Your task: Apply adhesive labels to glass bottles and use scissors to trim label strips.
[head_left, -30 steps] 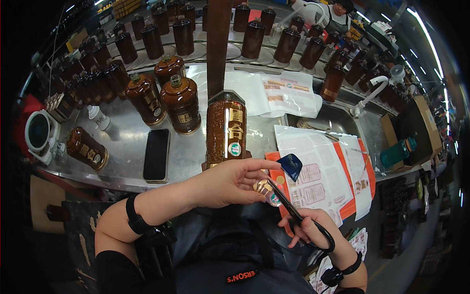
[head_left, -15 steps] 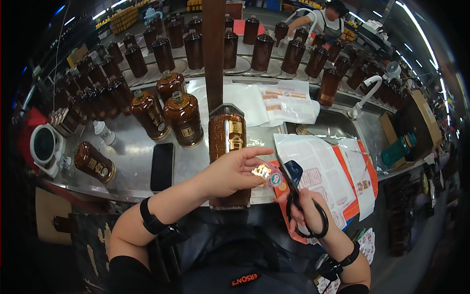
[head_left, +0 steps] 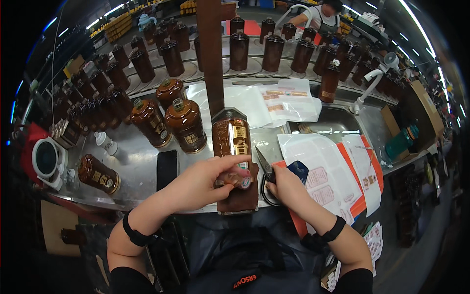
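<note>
A brown glass bottle (head_left: 230,133) with gold lettering lies straight in front of me, its lower part over a brown support (head_left: 239,200). Above it, my left hand (head_left: 208,176) pinches a small piece of clear decal film (head_left: 242,180) bearing round coloured marks. Just right of the bottle, my right hand (head_left: 289,188) is closed around the black handles of a pair of scissors (head_left: 264,162). Their blades point away from me, apart from the film. A dark blue piece (head_left: 297,170) lies beside my right hand on the printed sheets.
Printed decal sheets (head_left: 318,171) on orange backing lie to the right, before a sink (head_left: 328,122) with a white tap (head_left: 366,90). Left are a phone (head_left: 168,169), brown bottles (head_left: 186,127) and a small white bottle (head_left: 105,143). Many bottles line the conveyor (head_left: 196,73); a person (head_left: 325,19) works beyond.
My left hand has moved down and left with the film, over the bottle. The scissors have come away from the film and now lie lower, beside the bottle, in my right hand.
</note>
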Available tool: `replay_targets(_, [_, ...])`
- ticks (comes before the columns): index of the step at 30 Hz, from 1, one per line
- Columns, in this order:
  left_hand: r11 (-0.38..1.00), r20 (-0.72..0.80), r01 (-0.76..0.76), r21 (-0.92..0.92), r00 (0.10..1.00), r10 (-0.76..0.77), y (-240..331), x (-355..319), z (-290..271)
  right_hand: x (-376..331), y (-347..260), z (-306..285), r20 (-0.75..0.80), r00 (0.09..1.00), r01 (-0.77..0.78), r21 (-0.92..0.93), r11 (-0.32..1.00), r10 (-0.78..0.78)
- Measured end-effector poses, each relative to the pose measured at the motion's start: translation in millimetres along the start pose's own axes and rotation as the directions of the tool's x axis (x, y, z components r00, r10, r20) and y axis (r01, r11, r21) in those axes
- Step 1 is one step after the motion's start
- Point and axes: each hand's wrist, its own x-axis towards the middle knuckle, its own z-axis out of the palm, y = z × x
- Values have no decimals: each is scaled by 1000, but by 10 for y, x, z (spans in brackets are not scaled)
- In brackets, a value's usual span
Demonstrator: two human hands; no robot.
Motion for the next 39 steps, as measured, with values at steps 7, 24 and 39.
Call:
replay_targets(7, [959,49,-158,234,987,150,-65,116,-169,64,-508,-553,-157,965,175,-213,961,-210])
replay_targets(24, [770,229,-272,578,959,166,134,763,-365,527,-52,-486,288,957,-119,506,854,-37])
replay_targets(39, [709,133,-98,698,991,7,180,851,-422,613,135,-665,163,941,281,115,953,-298])
